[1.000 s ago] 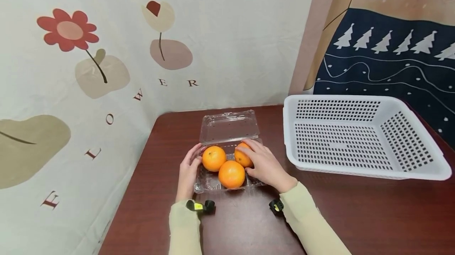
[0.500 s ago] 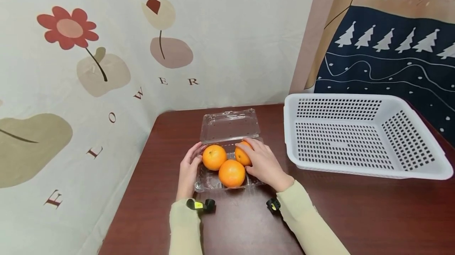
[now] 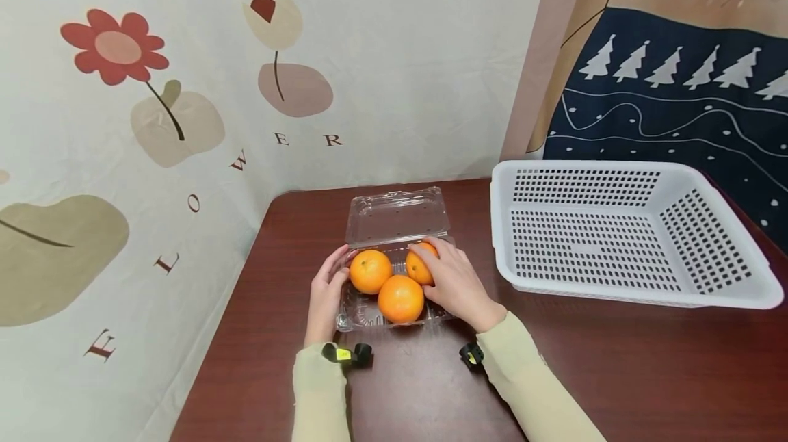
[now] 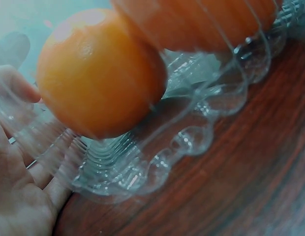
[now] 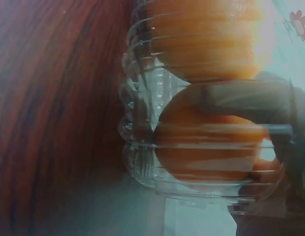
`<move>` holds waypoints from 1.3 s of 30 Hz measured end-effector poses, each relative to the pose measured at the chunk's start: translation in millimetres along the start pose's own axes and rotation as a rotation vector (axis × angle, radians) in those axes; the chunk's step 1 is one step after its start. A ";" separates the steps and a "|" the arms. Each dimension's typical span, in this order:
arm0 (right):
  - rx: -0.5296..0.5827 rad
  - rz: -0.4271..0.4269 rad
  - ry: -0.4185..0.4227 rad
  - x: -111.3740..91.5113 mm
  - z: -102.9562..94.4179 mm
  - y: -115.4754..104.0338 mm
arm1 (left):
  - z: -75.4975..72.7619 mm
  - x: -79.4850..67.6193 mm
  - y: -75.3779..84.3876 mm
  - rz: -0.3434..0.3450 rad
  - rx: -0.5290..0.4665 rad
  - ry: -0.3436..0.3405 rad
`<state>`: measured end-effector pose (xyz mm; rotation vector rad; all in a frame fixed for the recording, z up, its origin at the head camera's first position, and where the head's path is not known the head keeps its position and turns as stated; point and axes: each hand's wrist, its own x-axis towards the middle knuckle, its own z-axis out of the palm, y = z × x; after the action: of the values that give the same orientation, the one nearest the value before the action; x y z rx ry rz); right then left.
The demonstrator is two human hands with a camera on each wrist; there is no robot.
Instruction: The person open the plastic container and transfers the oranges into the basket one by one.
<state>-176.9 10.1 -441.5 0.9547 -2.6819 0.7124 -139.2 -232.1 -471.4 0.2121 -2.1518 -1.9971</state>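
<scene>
In the head view a clear plastic clamshell container (image 3: pixel 363 317) lies on the table with its lid (image 3: pixel 399 216) folded back. Three oranges sit in it: a left orange (image 3: pixel 371 271), a front orange (image 3: pixel 401 299) and a right orange (image 3: pixel 421 265). My left hand (image 3: pixel 326 295) grips the container's left side, its fingers along the outer wall in the left wrist view and the thumb near the rim. With thumb and fingers curled round it, my right hand (image 3: pixel 458 283) holds the right orange, partly covering it. The right wrist view shows this orange (image 5: pixel 206 142) through the ribbed wall.
A large white perforated plastic basket (image 3: pixel 585 250) stands to the right on the dark red wooden table (image 3: pixel 406 387). A light cloth (image 3: pixel 400 86) with flower prints hangs behind and to the left. A navy cloth (image 3: pixel 665 113) with white trees hangs at the back right.
The right hand and wrist have shifted very slightly left, still on the right orange. The left hand and the oranges look the same; the whole view has moved slightly.
</scene>
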 end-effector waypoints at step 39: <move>-0.120 -0.009 0.024 -0.9 2.4 0.8 | 2.7 -7.4 19.9 -0.019 -0.002 -0.013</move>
<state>-176.9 10.0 -444.2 0.9211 -2.6640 0.5507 -132.1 -226.1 -452.1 0.2200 -2.1640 -2.0160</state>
